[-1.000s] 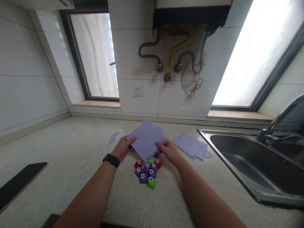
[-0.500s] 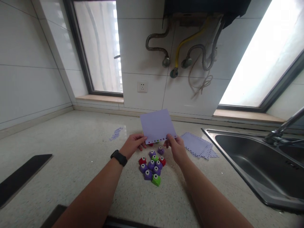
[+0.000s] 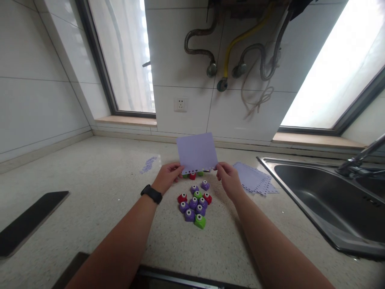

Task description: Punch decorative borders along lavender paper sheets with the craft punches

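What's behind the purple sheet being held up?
Just below the purple sheet's lower edge, parts of a red punch and green punches show. Anything farther behind the sheet is covered.

From where I am standing, the lilac sheet (image 3: 197,151) is no longer pointing a corner at the wall; it is now facing me squarely, its punched edge running along the bottom. The left hand (image 3: 168,175) is now gripping the lower left corner, while the right hand (image 3: 227,176) — its thumb lying across the sheet a second ago — is pinching only the lower right corner. Two purple punches (image 3: 205,185), covered or partly covered earlier, are now standing clear. A red punch (image 3: 192,176) and a green punch (image 3: 200,174) are now showing below the punched edge. The view is dipping: less heater casing (image 3: 302,8) is showing, and a metal strip (image 3: 180,280) is appearing at the near edge.
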The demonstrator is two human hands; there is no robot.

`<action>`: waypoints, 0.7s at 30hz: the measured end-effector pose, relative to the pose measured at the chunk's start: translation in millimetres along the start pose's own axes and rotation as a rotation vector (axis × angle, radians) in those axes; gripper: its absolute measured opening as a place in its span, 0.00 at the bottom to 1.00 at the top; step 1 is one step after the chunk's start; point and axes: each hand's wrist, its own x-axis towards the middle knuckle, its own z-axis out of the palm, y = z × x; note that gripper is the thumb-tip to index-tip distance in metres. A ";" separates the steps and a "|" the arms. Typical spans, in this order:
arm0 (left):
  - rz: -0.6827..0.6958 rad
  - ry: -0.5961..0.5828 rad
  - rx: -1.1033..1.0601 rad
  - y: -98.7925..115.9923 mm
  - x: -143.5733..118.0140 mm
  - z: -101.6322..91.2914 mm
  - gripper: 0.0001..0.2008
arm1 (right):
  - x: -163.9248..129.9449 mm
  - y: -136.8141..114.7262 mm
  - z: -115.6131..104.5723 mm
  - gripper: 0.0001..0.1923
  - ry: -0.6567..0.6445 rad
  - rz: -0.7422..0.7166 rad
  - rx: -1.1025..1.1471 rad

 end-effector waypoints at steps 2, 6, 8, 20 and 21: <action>-0.001 0.026 0.002 -1.3 0.6 -0.5 0.21 | -0.1 0.2 -0.9 0.18 0.009 -0.026 -0.048; 0.002 0.084 -0.006 -5.0 2.6 -1.3 0.21 | 0.3 -0.7 -1.9 0.18 0.020 -0.065 -0.112; 0.006 0.112 -0.016 -6.6 3.5 -1.5 0.21 | 0.3 -1.0 -2.1 0.18 0.014 -0.076 -0.136; -0.002 0.167 -0.063 -6.7 4.3 -2.5 0.25 | -2.6 -4.3 0.7 0.19 -0.009 -0.058 -0.135; -0.002 0.167 -0.064 -5.9 4.0 -2.3 0.25 | -2.6 -4.8 0.6 0.19 -0.009 -0.056 -0.134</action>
